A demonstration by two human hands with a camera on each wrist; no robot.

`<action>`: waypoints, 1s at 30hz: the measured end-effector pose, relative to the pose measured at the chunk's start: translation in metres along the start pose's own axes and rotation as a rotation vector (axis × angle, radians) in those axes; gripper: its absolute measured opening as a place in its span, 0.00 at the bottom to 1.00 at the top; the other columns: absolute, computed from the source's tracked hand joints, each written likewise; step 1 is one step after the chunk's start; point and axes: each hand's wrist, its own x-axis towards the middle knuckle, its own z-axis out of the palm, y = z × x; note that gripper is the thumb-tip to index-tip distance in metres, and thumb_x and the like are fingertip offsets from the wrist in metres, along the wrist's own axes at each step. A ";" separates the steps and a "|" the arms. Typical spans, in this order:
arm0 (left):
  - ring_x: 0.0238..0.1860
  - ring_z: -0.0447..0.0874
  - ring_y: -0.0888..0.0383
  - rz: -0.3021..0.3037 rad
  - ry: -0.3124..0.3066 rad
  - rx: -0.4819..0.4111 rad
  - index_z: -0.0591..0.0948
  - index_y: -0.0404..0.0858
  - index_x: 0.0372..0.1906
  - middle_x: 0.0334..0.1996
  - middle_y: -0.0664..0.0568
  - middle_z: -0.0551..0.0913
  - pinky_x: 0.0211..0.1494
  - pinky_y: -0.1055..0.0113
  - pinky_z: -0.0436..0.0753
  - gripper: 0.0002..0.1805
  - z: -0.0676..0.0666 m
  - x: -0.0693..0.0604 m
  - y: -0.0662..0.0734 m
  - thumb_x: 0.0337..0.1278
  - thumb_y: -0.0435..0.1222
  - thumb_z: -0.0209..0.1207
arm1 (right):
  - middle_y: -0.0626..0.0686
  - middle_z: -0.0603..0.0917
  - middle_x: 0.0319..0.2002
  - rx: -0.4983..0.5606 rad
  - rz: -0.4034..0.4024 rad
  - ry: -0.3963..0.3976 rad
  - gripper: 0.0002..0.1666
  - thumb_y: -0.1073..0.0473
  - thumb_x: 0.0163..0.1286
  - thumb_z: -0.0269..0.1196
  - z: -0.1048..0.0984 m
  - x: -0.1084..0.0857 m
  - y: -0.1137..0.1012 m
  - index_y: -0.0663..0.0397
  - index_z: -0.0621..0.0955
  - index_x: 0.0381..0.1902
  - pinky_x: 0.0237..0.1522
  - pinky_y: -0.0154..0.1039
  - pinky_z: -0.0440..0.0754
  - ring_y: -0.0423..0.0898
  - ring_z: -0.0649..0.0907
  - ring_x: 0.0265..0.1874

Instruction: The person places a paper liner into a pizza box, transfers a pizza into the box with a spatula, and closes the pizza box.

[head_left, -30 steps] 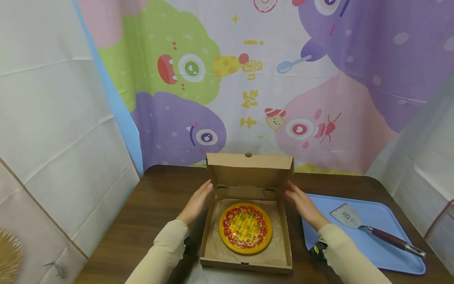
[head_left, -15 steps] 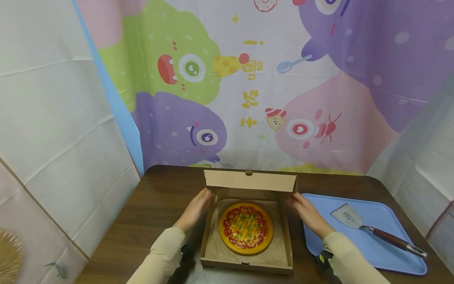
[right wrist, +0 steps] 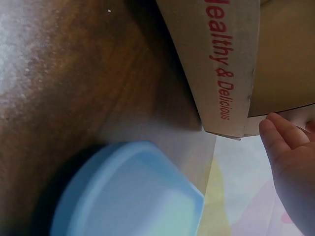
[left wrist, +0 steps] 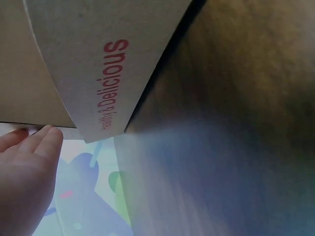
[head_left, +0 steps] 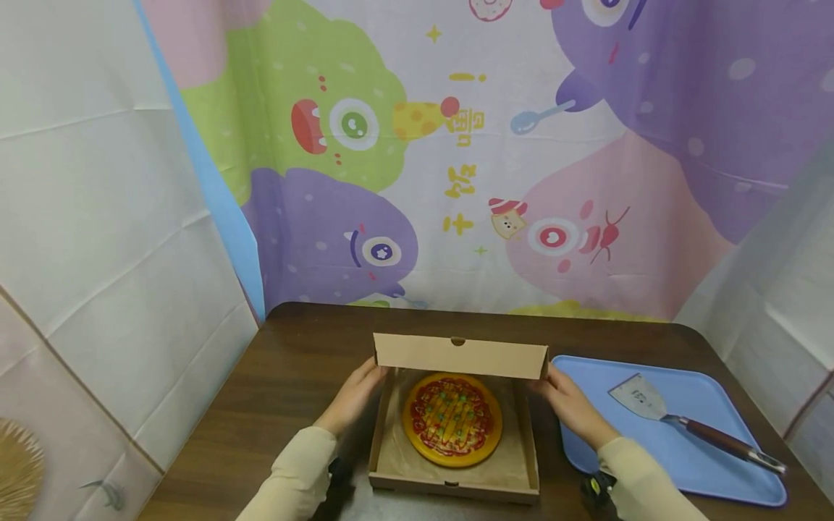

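A cardboard pizza box (head_left: 449,490) stands on the table with its lid (head_left: 459,354) tilted forward, partly lowered. Inside lies a toy-like pizza (head_left: 452,420) with an orange rim, red and yellow topping and green bits, on brown lining. The left hand (head_left: 355,398) touches the lid's left side near the corner. Its fingers (left wrist: 48,140) look fairly straight against the lid edge in the left wrist view. On the opposite side, the right hand (head_left: 576,405) touches the lid's right edge, fingers (right wrist: 275,135) extended. The thumbs are mostly hidden.
Right of the box lies a light blue tray (head_left: 586,441) bearing a spatula (head_left: 641,398) with a dark handle. The dark wooden table (head_left: 260,405) ends at a cartoon-printed curtain (head_left: 456,275) behind. White panels (head_left: 130,217) flank the left.
The lid has tilted forward and down over the back of the box, both hands moving along with it and slightly lower. Box base, pizza, tray and spatula stay put.
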 end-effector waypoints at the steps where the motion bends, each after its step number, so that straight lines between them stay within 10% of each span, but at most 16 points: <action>1: 0.72 0.62 0.36 0.010 0.000 0.016 0.62 0.26 0.71 0.71 0.32 0.64 0.74 0.43 0.61 0.28 0.000 -0.001 0.000 0.74 0.39 0.42 | 0.66 0.74 0.65 0.004 0.006 -0.001 0.26 0.58 0.77 0.50 0.000 -0.001 0.000 0.64 0.67 0.69 0.56 0.31 0.75 0.24 0.72 0.56; 16: 0.70 0.67 0.40 0.067 -0.066 0.031 0.64 0.38 0.72 0.69 0.38 0.69 0.68 0.51 0.73 0.31 -0.001 -0.024 0.002 0.67 0.37 0.57 | 0.69 0.73 0.64 0.029 0.034 -0.019 0.33 0.60 0.72 0.58 0.006 -0.012 0.002 0.67 0.64 0.70 0.53 0.30 0.77 0.26 0.74 0.54; 23: 0.73 0.62 0.39 0.065 -0.083 0.023 0.54 0.38 0.77 0.74 0.38 0.59 0.72 0.46 0.67 0.41 -0.003 -0.031 0.008 0.64 0.38 0.61 | 0.68 0.72 0.65 0.043 0.065 -0.060 0.34 0.58 0.70 0.61 0.005 -0.015 -0.001 0.60 0.64 0.70 0.51 0.34 0.81 0.60 0.77 0.61; 30: 0.73 0.57 0.34 0.090 -0.069 -0.005 0.51 0.30 0.76 0.75 0.33 0.55 0.72 0.42 0.63 0.41 -0.005 -0.034 0.017 0.68 0.40 0.57 | 0.62 0.70 0.69 0.018 0.077 -0.030 0.38 0.56 0.68 0.63 0.003 -0.018 -0.013 0.49 0.63 0.73 0.59 0.55 0.78 0.64 0.72 0.66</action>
